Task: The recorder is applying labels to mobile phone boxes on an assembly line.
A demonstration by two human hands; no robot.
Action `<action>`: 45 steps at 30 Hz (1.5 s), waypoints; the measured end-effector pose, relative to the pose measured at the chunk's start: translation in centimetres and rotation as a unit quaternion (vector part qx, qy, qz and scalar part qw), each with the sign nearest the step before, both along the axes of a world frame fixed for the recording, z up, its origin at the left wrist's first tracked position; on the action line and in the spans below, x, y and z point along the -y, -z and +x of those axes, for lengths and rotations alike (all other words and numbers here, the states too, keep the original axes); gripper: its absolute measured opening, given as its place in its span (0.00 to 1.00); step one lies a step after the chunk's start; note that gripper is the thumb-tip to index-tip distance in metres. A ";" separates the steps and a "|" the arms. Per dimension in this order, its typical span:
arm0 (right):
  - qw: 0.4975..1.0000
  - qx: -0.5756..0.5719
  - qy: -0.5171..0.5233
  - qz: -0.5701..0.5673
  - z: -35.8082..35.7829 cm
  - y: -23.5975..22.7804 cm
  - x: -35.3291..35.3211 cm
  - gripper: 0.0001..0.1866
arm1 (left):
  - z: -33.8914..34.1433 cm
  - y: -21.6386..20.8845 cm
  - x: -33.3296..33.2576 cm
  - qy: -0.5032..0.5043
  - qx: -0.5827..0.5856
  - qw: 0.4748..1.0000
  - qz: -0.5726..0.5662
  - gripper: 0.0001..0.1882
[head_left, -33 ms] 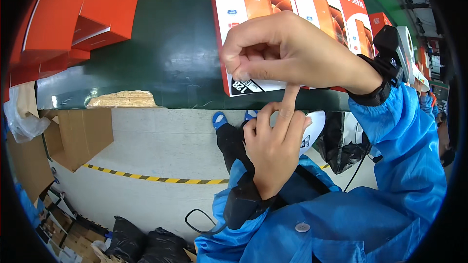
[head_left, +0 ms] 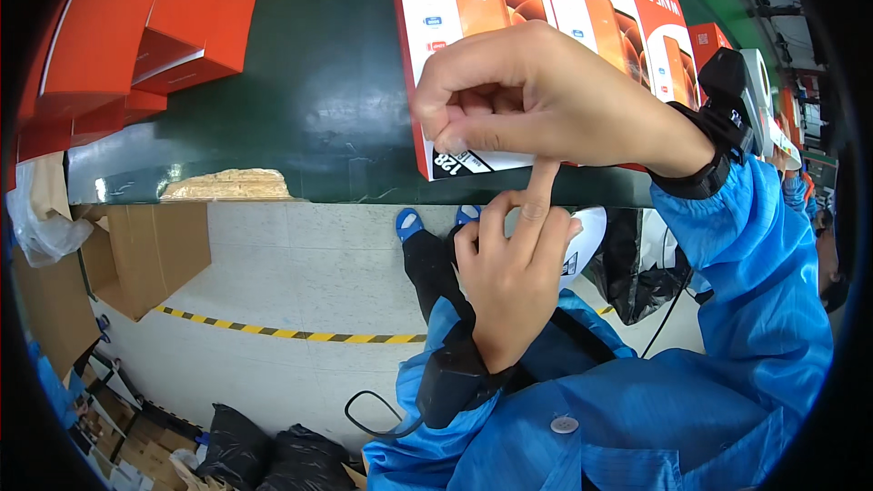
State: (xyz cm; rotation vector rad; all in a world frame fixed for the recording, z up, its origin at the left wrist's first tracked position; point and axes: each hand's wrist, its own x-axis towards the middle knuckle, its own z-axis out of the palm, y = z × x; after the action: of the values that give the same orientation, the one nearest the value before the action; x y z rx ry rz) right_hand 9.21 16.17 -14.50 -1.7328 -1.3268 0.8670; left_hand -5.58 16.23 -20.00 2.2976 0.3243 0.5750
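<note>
An orange-and-white phone box (head_left: 477,5) lies on the green table, first in a row of similar boxes. My right hand (head_left: 509,95) reaches over it, thumb and index finger pinched at the upper edge of a black-and-white sticker (head_left: 459,164) at the box's near left corner. The fingers cover part of that sticker. Just below, my left hand (head_left: 514,268) stretches its index finger up to the box's near edge. Its other fingers are bent around a white label sheet (head_left: 589,229) with a black-and-white label on it; the hand hides much of the sheet.
More phone boxes (head_left: 600,14) continue to the right. Orange boxes (head_left: 195,14) are stacked at the left. The green table's (head_left: 318,118) near edge has a chipped patch (head_left: 227,185). Below stand an open cardboard carton (head_left: 159,250) and a black bag (head_left: 627,264).
My right thumb and fingertips have shifted very slightly at the sticker, and a little more of its print shows. My left hand stays in place.
</note>
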 end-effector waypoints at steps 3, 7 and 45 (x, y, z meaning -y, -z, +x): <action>0.998 0.038 -0.033 -0.023 0.1 -0.4 -0.1 0.03 | 0.0 0.0 0.0 0.001 -0.001 1.000 -0.002 0.07; 0.998 0.046 -0.034 -0.003 0.3 0.0 0.1 0.03 | 0.2 0.2 0.2 0.004 0.002 1.000 -0.006 0.08; 0.996 -0.041 -0.018 -0.082 -2.1 -5.4 8.2 0.19 | -0.9 -6.9 -5.0 0.038 0.024 0.899 -0.436 0.16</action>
State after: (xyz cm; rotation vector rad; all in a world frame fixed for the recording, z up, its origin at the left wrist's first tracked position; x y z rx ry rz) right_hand 7.14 7.99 -9.12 -1.7818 -1.2650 1.0822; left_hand -6.51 21.24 -13.11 1.4152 0.3708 0.3381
